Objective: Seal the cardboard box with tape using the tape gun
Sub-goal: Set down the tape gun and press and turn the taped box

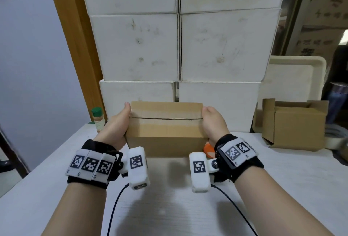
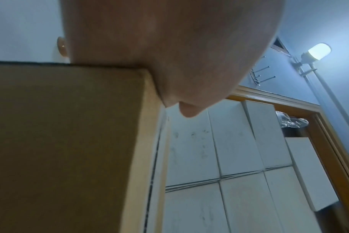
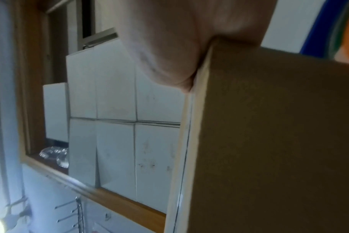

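A closed brown cardboard box [image 1: 165, 130] sits in the middle of the white table [image 1: 169, 207], its two top flaps meeting in a seam across the top. My left hand [image 1: 116, 124] grips its left end and my right hand [image 1: 212, 122] its right end, each thumb lying on the top. The fingers are hidden behind the box. The left wrist view shows the palm [image 2: 169, 47] against the box corner [image 2: 60, 141]; the right wrist view shows the same for the right hand [image 3: 169, 39] and the box [image 3: 269, 126]. An orange object [image 1: 208, 151], perhaps the tape gun, peeks out behind my right wrist.
Stacked white boxes [image 1: 177, 47] form a wall right behind the box. An open cardboard box [image 1: 295, 124], a tape roll [image 1: 337, 137] and a pale tray [image 1: 293, 77] stand at the right. A green-capped bottle [image 1: 98, 119] is at the left.
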The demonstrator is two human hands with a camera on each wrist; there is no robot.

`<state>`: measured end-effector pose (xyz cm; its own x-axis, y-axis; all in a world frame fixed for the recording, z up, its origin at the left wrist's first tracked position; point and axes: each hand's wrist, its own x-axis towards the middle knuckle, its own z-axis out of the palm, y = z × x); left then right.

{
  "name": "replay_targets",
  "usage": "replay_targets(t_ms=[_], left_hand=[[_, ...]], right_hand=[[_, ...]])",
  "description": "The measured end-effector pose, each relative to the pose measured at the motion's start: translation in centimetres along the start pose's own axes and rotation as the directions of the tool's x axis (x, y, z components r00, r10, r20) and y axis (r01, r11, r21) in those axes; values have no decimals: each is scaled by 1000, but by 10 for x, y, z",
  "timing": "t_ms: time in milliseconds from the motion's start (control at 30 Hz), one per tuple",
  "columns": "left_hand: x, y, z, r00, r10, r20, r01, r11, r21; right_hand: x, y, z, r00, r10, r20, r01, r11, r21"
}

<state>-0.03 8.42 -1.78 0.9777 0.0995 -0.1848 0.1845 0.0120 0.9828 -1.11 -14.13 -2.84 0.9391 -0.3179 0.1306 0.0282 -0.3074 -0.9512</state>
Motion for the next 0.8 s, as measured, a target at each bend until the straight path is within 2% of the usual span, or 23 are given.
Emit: replay_targets(t_ms=[167, 333, 467, 633, 733, 800], left_hand=[[4, -14, 2, 992, -123, 40, 125, 991, -47], [6, -16, 3, 984, -177, 33, 177, 984, -8], [13, -14, 2, 982, -182, 46, 179, 982, 62], [18, -15, 10, 988, -142, 62, 120, 953, 277], [20, -14, 15, 997, -76, 29, 57, 909, 414], [22, -14, 17, 996, -76, 46, 49, 902, 428]], right_hand=[[-13, -5, 0, 970, 154, 189, -152, 988, -24], [-12, -6, -3, 939, 190, 286, -209, 977, 39], [-3, 0, -1, 926, 190, 326, -225, 972, 73], [11, 6, 3, 911, 186, 369, -232, 969, 83], [14, 9, 6, 927, 168, 337, -183, 983, 12], [16, 12, 8, 933, 154, 326, -146, 988, -49]])
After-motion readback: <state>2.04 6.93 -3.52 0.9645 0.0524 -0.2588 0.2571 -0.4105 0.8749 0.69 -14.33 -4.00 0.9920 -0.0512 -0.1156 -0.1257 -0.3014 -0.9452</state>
